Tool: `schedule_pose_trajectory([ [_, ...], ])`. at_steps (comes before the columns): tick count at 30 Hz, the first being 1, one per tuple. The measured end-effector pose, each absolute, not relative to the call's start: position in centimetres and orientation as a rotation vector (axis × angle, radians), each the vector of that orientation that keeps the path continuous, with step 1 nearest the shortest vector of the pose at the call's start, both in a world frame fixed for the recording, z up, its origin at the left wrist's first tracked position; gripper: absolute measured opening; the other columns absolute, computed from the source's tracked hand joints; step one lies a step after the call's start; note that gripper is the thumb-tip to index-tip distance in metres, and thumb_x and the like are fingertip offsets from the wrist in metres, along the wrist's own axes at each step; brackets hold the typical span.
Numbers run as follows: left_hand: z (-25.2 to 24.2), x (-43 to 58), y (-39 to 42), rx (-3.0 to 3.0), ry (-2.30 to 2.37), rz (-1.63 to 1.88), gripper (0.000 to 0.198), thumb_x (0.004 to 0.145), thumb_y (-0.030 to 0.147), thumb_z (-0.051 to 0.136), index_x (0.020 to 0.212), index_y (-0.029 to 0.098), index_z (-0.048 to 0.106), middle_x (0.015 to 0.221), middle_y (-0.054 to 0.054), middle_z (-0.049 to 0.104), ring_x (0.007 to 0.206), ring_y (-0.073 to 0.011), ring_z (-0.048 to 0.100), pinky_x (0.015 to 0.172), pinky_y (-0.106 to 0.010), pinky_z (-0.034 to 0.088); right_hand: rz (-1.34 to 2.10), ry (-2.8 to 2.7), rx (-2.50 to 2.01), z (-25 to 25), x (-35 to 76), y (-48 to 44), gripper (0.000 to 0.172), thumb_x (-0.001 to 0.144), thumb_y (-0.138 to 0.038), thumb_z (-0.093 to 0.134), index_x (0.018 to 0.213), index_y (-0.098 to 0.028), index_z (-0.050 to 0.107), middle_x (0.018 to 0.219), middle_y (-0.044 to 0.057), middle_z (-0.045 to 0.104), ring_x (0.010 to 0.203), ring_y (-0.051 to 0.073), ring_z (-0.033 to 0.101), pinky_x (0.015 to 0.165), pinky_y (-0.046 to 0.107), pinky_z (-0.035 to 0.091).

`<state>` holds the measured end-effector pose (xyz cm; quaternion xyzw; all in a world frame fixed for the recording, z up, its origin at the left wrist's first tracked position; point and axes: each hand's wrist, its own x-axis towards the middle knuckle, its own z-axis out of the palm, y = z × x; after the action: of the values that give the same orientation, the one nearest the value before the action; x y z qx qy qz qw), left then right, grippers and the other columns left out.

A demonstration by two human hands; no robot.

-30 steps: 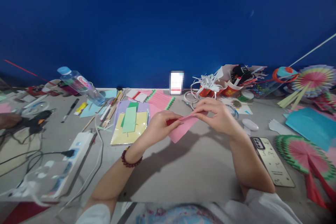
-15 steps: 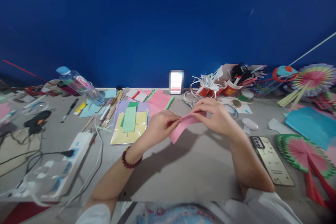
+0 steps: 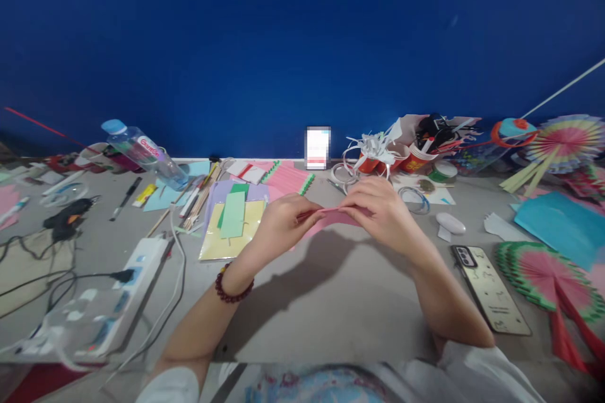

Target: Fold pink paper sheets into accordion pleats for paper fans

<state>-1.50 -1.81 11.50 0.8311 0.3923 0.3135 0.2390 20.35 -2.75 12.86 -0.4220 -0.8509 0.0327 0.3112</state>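
A sheet of pink paper is stretched between my two hands above the grey table, its upper edge pinched into a narrow fold. My left hand, with a dark red bead bracelet at the wrist, grips the left end between thumb and fingers. On the other side, my right hand pinches the edge a short way along. The fingers hide part of the paper. Left of my left hand lie a yellow packet and a light green strip. Behind the hands is pleated pink paper with green edges.
A tilted bottle, sticks and pens stand back left, with a power strip nearer. On the right are red cups, a phone, a white mouse-shaped object and a pink-green fan. A blue wall rises behind.
Both hands have shifted slightly, and the left hand has turned a little. The paper's lower part, which hung toward me with a visible corner, now shows much less.
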Motion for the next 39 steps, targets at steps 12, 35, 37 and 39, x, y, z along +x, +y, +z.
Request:
schedule_pose_trajectory([
  [12, 11.3, -1.8, -1.7, 2.175, 1.079, 1.027, 0.017, 0.089, 0.031, 0.061, 0.086, 0.020, 0.074, 0.076, -0.004, 0.072, 0.070, -0.0155, 0.061, 0.064, -0.026, 0.045, 0.120, -2.188, -1.129, 13.4, 20.5, -2.9, 0.014, 0.089, -0.022, 0.059, 0.079, -0.023, 0.068, 0.077, 0.004, 0.069, 0.080, 0.021, 0.059, 0.077, 0.038, 0.040],
  [35, 10.9, -1.4, -1.2, 1.406, 0.995, 1.102, 0.037, 0.067, 0.036, 0.081, 0.098, 0.019, 0.072, 0.073, -0.001, 0.066, 0.062, -0.0103, 0.058, 0.055, -0.022, 0.049, 0.282, -2.066, -1.119, 12.5, 19.5, -2.7, 0.016, 0.088, -0.023, 0.060, 0.076, -0.022, 0.071, 0.069, 0.002, 0.068, 0.069, 0.018, 0.060, 0.071, 0.034, 0.044],
  [37, 10.6, -1.2, -1.0, 1.271, 0.967, 1.101, 0.038, 0.063, 0.035, 0.083, 0.095, 0.018, 0.071, 0.077, -0.003, 0.068, 0.065, -0.0113, 0.060, 0.058, -0.023, 0.051, 0.263, -2.052, -1.126, 12.5, 19.5, -2.7, 0.016, 0.088, -0.024, 0.060, 0.076, -0.023, 0.071, 0.070, 0.003, 0.069, 0.069, 0.018, 0.060, 0.071, 0.035, 0.044],
  [39, 10.5, -1.0, -0.9, 1.207, 0.975, 1.133, 0.032, 0.061, 0.034, 0.084, 0.085, 0.017, 0.072, 0.078, -0.003, 0.068, 0.067, -0.0115, 0.061, 0.059, -0.023, 0.051, 0.253, -2.042, -1.126, 12.4, 19.5, -2.6, 0.015, 0.088, -0.024, 0.060, 0.077, -0.023, 0.070, 0.071, 0.003, 0.069, 0.070, 0.019, 0.061, 0.072, 0.035, 0.044],
])
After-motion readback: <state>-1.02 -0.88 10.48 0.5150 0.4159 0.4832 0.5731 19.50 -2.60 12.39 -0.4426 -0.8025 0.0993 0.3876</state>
